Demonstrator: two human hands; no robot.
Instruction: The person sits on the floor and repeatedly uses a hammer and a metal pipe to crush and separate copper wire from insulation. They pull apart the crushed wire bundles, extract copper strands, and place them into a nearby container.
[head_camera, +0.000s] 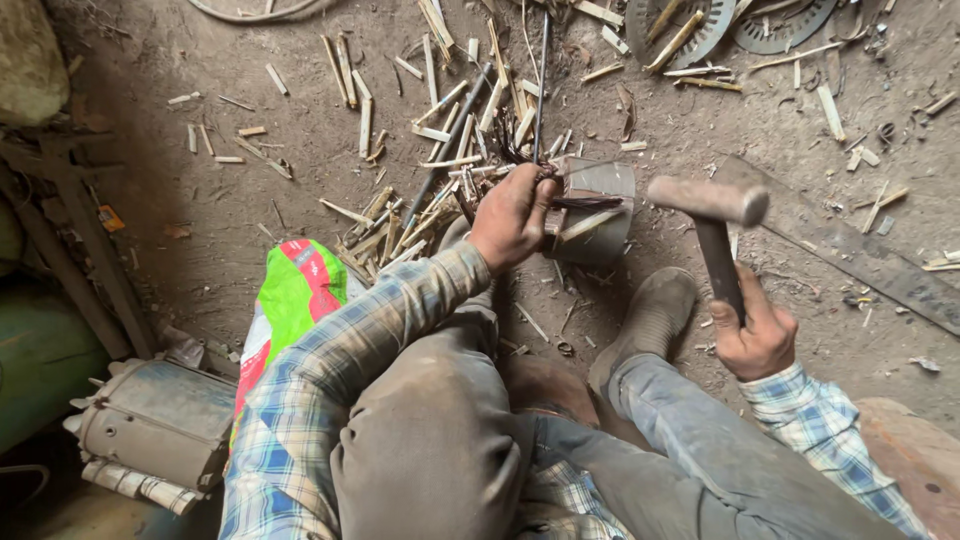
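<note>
1. Head view: the person is sitting low on a dirt floor (200, 190), knees bent, in a plaid shirt and grey trousers.
2. The left hand (512, 215) is closing around a bundle of dark wires (585, 202) and what looks like a thin rod, pressing them against a grey metal motor housing (600, 215) that is lying on the ground just beyond the knees.
3. The right hand (755, 335) is gripping the dark handle of a hammer (712, 215), fingers wrapped tight; the hammer's head is hanging in the air just right of the housing, not touching it.
4. A worn shoe (650, 320) is resting on the ground between the two hands, near the housing.
5. Pale sticks and splinters (440, 130) are lying scattered across the floor on the far side of the housing.
6. A green, red and white sack (295, 295) is lying at the left of the person's leg, and a dusty cylindrical motor part (160, 425) is sitting near left.
7. A long flat metal bar (860, 260) is lying at the right.
</note>
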